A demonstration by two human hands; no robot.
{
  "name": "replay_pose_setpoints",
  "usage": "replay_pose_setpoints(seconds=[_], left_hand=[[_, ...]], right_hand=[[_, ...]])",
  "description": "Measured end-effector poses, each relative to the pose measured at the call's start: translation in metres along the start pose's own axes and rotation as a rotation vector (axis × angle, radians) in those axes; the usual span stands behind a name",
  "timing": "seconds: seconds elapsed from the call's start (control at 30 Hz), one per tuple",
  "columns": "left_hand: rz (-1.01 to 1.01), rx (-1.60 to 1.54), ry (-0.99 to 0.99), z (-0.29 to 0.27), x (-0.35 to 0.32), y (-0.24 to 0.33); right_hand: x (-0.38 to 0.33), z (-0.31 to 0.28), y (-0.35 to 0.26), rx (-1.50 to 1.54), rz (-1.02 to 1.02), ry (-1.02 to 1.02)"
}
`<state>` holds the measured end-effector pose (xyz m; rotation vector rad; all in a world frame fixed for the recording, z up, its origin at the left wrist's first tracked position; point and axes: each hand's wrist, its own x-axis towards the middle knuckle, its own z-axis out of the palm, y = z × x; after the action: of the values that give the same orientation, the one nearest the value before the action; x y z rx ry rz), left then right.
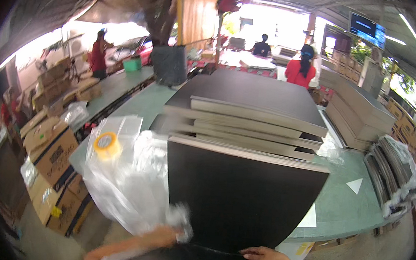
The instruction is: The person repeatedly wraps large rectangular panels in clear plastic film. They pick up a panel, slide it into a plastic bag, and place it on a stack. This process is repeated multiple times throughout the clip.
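Note:
A stack of large black boards (241, 197) stands tilted on edge in front of me, its pale edges showing along the top. My left hand (166, 235) is at its lower left corner, blurred, with the end of a clear plastic bag (131, 192) bunched in its fingers. The bag trails back over the table's left side. At the lower right edge of the boards, my right hand (262, 255) lies with fingers stretched out against them. Behind the upright stack, more black boards (250, 94) lie flat in a tall pile with offset layers.
A roll of yellow tape (106, 145) sits on the plastic, on the green table (344, 211). Plastic-wrapped boards (393, 176) stand at the right, near another grey pile (355, 115). Cardboard boxes (50, 153) fill the left floor. Several people are farther back, one in red (301, 69).

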<state>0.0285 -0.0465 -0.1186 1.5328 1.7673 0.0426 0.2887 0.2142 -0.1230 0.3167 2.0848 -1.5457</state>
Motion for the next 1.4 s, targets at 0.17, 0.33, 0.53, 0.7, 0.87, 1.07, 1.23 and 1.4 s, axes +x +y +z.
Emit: replay_pose_setpoints(seconds=[0.17, 0.33, 0.53, 0.7, 0.87, 1.07, 1.23, 1.4], left_hand=[[0.262, -0.208, 0.17, -0.066, 0.015, 0.09], [0.311, -0.208, 0.486, -0.124, -0.021, 0.12], [0.271, -1.056, 1.097, -0.146, -0.013, 0.094], [0.305, -1.123, 1.187, -0.145, -0.005, 0.087], [0.133, -0.622, 1.331, -0.148, -0.027, 0.089], [0.332, -0.244, 1.004, -0.134, -0.061, 0.156], [0.52, -0.379, 0.576, -0.097, 0.003, 0.156], [0.345, -0.393, 0.41, -0.116, 0.006, 0.147]], right_hand=[[-0.003, 0.019, -0.138, -0.2, -0.646, 0.307], [-0.01, -0.017, -0.133, -0.369, -0.221, -0.262], [-0.054, -0.051, -0.131, 0.805, -0.789, 0.236], [-0.042, -0.037, -0.111, 0.597, -0.742, 0.238], [-0.049, -0.031, -0.113, 0.479, -0.458, 0.51], [-0.043, -0.023, -0.127, 0.491, -0.485, 0.395], [-0.012, 0.011, -0.149, 0.734, -0.532, 0.494], [-0.022, -0.015, -0.126, 0.704, -0.505, 0.388]])
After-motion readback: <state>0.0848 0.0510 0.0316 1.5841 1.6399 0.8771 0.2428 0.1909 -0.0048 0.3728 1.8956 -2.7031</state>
